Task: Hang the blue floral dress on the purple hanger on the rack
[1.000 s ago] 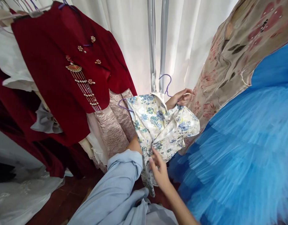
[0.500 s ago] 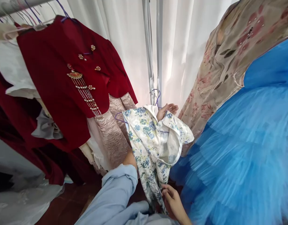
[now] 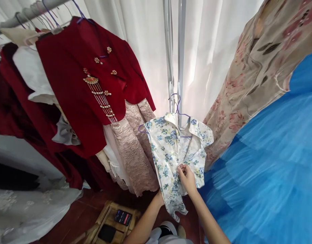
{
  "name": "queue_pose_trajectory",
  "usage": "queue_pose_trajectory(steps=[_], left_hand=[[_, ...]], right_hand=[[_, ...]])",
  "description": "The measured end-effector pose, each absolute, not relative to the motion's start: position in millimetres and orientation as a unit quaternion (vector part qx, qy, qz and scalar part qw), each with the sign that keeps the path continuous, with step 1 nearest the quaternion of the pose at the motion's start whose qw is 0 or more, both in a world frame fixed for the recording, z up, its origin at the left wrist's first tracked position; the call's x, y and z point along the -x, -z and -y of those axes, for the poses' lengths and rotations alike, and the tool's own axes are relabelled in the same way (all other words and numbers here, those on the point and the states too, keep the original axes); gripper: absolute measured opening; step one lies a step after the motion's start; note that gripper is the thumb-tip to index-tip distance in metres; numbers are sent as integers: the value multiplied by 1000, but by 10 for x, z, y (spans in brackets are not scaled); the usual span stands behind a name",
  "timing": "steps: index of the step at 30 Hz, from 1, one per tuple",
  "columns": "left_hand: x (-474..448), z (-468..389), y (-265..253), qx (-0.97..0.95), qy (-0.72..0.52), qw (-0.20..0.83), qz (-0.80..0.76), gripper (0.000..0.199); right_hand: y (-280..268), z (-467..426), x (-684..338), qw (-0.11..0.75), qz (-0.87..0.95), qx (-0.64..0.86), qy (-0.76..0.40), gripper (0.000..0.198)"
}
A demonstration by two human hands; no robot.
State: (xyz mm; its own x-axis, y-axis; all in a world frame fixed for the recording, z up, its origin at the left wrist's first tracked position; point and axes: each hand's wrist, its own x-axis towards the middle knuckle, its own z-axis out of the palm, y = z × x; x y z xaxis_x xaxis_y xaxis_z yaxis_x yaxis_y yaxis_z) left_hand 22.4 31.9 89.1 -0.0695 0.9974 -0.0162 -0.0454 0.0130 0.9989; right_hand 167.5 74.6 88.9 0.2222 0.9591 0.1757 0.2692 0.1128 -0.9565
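Note:
A white shirt with blue flowers [image 3: 167, 145] hangs on a thin purple hanger [image 3: 178, 107] in front of me, its collar spread and its front partly apart. The fingertips of my right hand [image 3: 187, 178] are closed on the edge of the shirt front, around mid-chest. My left hand [image 3: 159, 197] reaches behind the lower left side of the shirt. Only its wrist shows, and the cloth hides the fingers.
To the left, a dark red jacket with beaded ornaments [image 3: 69, 84] hangs from a rail [image 3: 31, 15] among other garments. A blue ruffled tulle dress [image 3: 272, 162] and a beige floral dress [image 3: 247, 78] stand at right. Below, a phone [image 3: 123, 217] lies on a wooden stool [image 3: 109, 210].
My left hand has dropped from the hanger's neck to behind the shirt's lower side. My right hand has risen from the hem to the front edge. The shirt has straightened; the view has shifted left.

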Motion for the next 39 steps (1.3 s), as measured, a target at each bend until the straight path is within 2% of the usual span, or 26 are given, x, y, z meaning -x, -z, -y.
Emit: queue_pose_trajectory(steps=[4, 6, 8, 12, 14, 19, 24, 30, 35, 39], left_hand=[[-196, -218, -587, -274, -539, 683, -409, 91], [-172, -134, -511, -244, -572, 678, -392, 92], [-144, -63, -482, -315, -612, 577, -440, 79], [-41, -57, -479, -466, -637, 239, -566, 61], [22, -147, -487, -528, -608, 179, -565, 46], [86, -508, -543, -616, -531, 272, -515, 15], [92, -677, -579, -667, -479, 313, -477, 32], [173, -632, -601, -715, -415, 287, -484, 52], [50, -439, -507, -760, -384, 298, -432, 52], [49, -394, -532, -778, -375, 333, -378, 43]], right_hand=[[-997, -904, -1537, 486, 558, 590, -323, 38], [-1012, -926, -1461, 492, 548, 575, -357, 34], [-991, -899, -1372, 502, 522, 551, -413, 34], [-922, -689, -1156, 487, 500, 517, -494, 41], [-915, -548, -1044, 478, 493, 494, -533, 41], [-1025, -373, -866, 479, 432, 476, -598, 40], [-1435, -629, -895, 536, 358, 508, -572, 35], [-2554, -1323, -1106, 640, 393, 474, -460, 23], [-3366, -1793, -1274, 727, 399, 423, -364, 17], [-3542, -1710, -1225, 713, 421, 423, -367, 17]])
